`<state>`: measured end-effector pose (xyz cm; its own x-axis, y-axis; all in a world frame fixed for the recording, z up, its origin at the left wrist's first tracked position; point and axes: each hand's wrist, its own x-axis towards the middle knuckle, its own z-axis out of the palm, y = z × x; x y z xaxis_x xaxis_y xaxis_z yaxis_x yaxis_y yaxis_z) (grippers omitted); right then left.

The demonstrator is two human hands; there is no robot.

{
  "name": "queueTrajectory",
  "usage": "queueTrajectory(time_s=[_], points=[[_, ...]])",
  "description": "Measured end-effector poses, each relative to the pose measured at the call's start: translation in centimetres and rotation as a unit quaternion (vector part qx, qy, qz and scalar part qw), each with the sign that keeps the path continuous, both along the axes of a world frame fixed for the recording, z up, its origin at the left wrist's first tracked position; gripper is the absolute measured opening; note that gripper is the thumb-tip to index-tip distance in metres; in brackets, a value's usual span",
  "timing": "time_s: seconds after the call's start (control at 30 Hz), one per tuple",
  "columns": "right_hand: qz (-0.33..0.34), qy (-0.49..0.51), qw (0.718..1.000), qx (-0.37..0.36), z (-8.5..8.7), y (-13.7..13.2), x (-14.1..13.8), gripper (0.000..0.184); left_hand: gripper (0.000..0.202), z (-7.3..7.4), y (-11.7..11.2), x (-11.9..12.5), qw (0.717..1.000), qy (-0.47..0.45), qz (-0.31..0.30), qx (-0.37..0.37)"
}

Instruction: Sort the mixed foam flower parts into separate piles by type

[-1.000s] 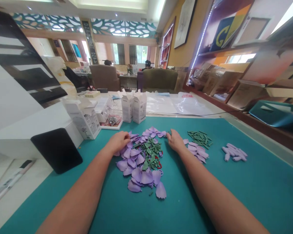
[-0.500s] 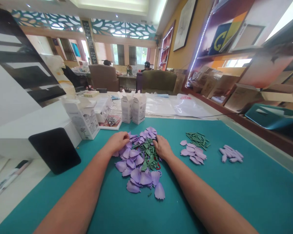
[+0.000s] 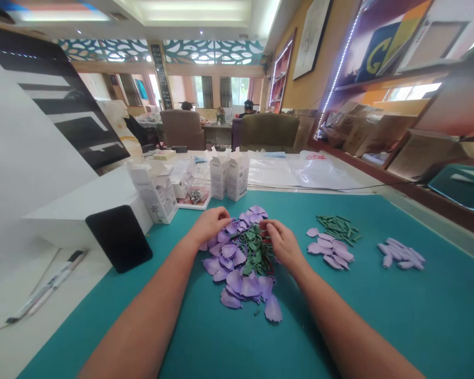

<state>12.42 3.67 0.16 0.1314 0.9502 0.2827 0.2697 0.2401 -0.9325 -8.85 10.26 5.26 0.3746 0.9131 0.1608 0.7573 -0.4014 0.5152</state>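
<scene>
A pile of purple petal-shaped pieces (image 3: 229, 276) lies on the teal mat, mixed with small green pieces (image 3: 256, 250) and a little red among them. On the left edge of the pile rests my left hand (image 3: 212, 223), its fingers bent in and pressed together by the petals. What those fingertips hold, if anything, cannot be made out. My right hand (image 3: 282, 243) is at the pile's right side, fingers loosely stretched over the green pieces, with nothing visible in its grasp.
Right of the pile lie pale purple petals (image 3: 332, 250), green sticks (image 3: 338, 227) and lilac tubes (image 3: 401, 253). Behind stand white cartons (image 3: 237, 176) and a tray (image 3: 195, 205) of small parts. A black tablet-like panel (image 3: 120, 239) leans against a white box (image 3: 87, 205) at left.
The view has turned slightly left, so things appear shifted right. My right hand has lifted a little, and its fingers now reach further over the green pieces. My left hand stays by the petals.
</scene>
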Motion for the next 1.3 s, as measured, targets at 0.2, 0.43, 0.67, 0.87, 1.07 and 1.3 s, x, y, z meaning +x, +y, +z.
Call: queueTrajectory(time_s=[0.2,0.43,0.67,0.87,1.07,1.3], points=[[0.1,0.153,0.973,-0.143,1.8,-1.4,-2.0,0.033,0.015,0.5,-3.0,3.9,0.992,-0.084,-0.09,-0.002],[0.06,0.204,0.966,-0.145,1.6,-0.9,0.3,0.025,0.023,1.1,-2.9,3.1,0.995,-0.032,-0.097,-0.016],[-0.123,0.303,0.933,-0.151,-0.3,1.1,3.9,0.012,0.025,-0.6,-0.6,1.8,0.995,0.083,-0.034,0.031],[-0.127,0.299,0.934,-0.149,-1.6,1.9,4.6,0.016,0.025,-0.8,1.5,4.7,0.989,0.142,-0.011,0.025],[-0.092,0.283,0.943,-0.151,-2.1,2.4,4.7,0.026,0.025,-0.9,4.2,8.2,0.98,0.198,0.027,0.011],[-0.077,0.291,0.939,-0.167,-1.8,3.0,4.6,0.015,0.028,-1.8,5.8,10.1,0.97,0.231,0.069,-0.019]])
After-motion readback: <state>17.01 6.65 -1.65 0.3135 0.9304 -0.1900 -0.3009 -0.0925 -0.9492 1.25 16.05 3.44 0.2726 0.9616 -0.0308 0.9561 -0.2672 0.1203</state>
